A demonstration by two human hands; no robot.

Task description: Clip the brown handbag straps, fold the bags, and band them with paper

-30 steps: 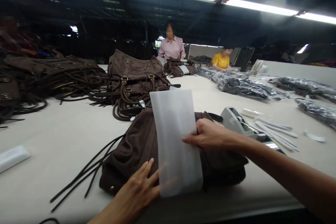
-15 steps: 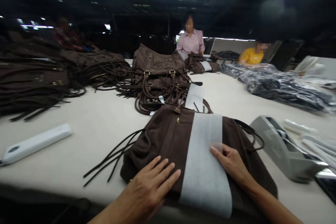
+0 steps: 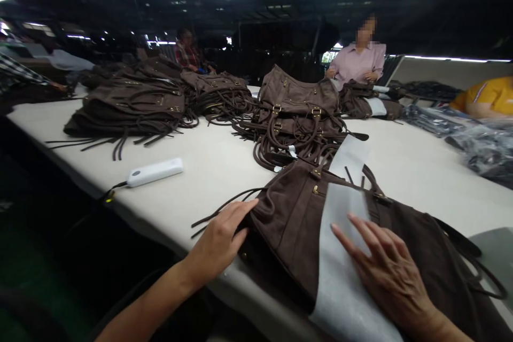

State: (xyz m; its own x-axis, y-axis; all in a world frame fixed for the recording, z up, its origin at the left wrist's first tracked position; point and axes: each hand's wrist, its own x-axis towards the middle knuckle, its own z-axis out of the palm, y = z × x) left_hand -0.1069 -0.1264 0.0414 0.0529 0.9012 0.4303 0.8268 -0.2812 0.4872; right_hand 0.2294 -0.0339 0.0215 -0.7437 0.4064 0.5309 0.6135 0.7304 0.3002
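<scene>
A dark brown bag point(image 3: 296, 235) lies on the pale table at the front, with a whitish strip point(image 3: 340, 256) across its middle. My left hand point(image 3: 220, 235) touches the bag's left side edge, thumb apart from the fingers. Spread over the strip and the bag's front is my right hand point(image 3: 388, 267), its fingers apart and nothing in its grasp. Thin dark cords point(image 3: 224, 206) stick out from the bag's left side. The bag's handle point(image 3: 372, 179) rises behind its top edge.
Brown bags point(image 3: 300, 96) are stacked behind, with more piles point(image 3: 136, 99) at the left. A white device point(image 3: 155, 172) with a cable lies near the table's left edge. Plastic-wrapped goods point(image 3: 487, 147) are at the right. A person in a pink shirt point(image 3: 358, 64) stands across the table.
The view has turned left. My left hand has moved from the bag's front to its left side edge. My right hand has spread further over the strip.
</scene>
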